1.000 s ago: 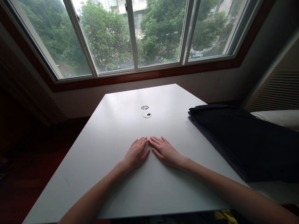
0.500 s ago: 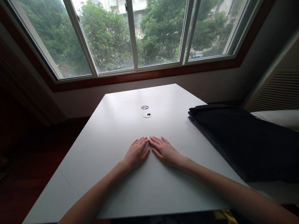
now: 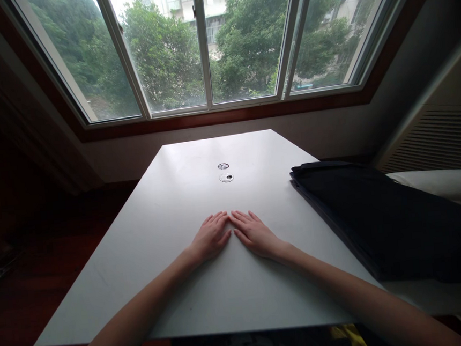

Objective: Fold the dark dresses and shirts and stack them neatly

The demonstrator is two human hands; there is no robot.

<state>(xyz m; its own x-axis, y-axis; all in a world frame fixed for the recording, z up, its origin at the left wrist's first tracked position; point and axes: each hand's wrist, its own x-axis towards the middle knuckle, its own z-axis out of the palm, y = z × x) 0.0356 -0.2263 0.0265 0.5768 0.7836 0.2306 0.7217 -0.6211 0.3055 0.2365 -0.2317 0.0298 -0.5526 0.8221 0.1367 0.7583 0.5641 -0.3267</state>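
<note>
My left hand [image 3: 211, 236] lies flat on the white table [image 3: 157, 211], its fingers stretched out and pointing inward. Mirroring it, my right hand [image 3: 256, 234] rests palm down on the same surface. The fingertips of both hands meet or nearly meet at the middle; whether they touch I cannot tell. Neither hand holds anything. To the right of my right hand lies a folded dark cloth, perhaps trousers [image 3: 396, 223], spread across the table's right edge. Beyond my fingertips, two round inserts are set in the tabletop, the nearer one a cable grommet [image 3: 226, 177] with a small dark hole.
A wide window [image 3: 208, 107] with trees outside spans the far wall. At the right, a pale rolled or cushioned thing [image 3: 437, 184] shows behind the dark cloth, below a slatted panel [image 3: 437, 133]. Dark red floor [image 3: 35, 298] lies left of the table. Something yellow [image 3: 352, 339] hangs below the near edge.
</note>
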